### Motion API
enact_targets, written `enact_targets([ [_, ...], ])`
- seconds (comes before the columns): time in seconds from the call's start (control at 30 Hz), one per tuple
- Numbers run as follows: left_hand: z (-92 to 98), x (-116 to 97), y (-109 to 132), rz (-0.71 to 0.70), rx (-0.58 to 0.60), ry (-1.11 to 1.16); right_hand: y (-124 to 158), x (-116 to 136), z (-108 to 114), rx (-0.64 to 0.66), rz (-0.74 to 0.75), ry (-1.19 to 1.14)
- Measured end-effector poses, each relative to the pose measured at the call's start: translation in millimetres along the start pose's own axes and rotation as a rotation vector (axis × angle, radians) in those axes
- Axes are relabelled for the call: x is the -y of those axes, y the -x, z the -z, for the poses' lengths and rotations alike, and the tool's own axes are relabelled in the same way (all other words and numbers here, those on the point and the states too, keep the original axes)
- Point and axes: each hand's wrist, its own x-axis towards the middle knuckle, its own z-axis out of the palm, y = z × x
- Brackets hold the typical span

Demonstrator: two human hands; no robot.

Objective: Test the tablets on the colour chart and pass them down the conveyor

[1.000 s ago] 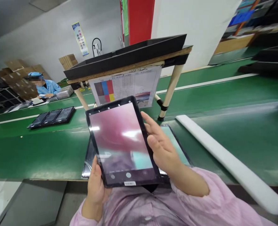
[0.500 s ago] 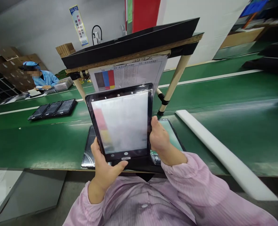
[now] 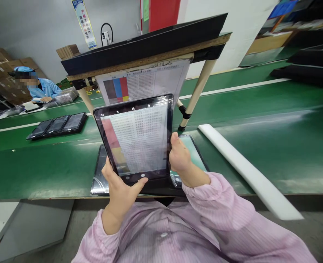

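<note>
I hold a black tablet (image 3: pixel 136 138) upright in both hands, its screen toward me. The screen shows a camera picture of the printed chart (image 3: pixel 147 82) with colour blocks that hangs from the stand ahead. My left hand (image 3: pixel 120 186) grips the tablet's lower left corner, thumb near the bottom edge. My right hand (image 3: pixel 179 159) is closed on its right edge. Under the tablet a black tray (image 3: pixel 98 179) lies on the green belt (image 3: pixel 41 164), with another tablet (image 3: pixel 192 153) in it showing a pale green screen.
A stand with pale legs (image 3: pixel 196 93) carries a long black tray (image 3: pixel 145 45) over the belt. A white foam strip (image 3: pixel 246 168) lies at the right. Further left lies a tray of dark tablets (image 3: pixel 57 126). A person in blue (image 3: pixel 38 89) works at the far left.
The tablet went from tilted flat to upright, facing the chart. My right hand moved from hovering over the screen to gripping the right edge. The screen changed from pink blur to a sharp chart picture.
</note>
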Motion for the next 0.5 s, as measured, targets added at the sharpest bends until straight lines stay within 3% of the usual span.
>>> enact_targets([
  [0.17, 0.6, 3.7, 1.2, 0.09, 0.006, 0.126, -1.4, 1.0, 0.2, 0.018, 0.02, -0.009],
  [0.23, 4.0, 5.8, -0.2, 0.199, -0.014, 0.359, -0.2, 3.4, -0.4, 0.043, 0.037, -0.002],
  [0.33, 12.5, 10.8, -4.2, 0.481, -0.055, 0.839, 5.0, 8.6, -0.3, 0.07, 0.058, 0.019],
  [0.4, 17.5, 14.8, -6.6, 0.645, -0.04, 1.095, 9.1, 13.7, 1.9, 0.094, 0.153, 0.035],
  [0.5, 19.4, 19.3, -7.0, 0.742, 0.018, 1.324, 12.8, 25.5, 9.3, 0.192, 0.355, 0.116],
])
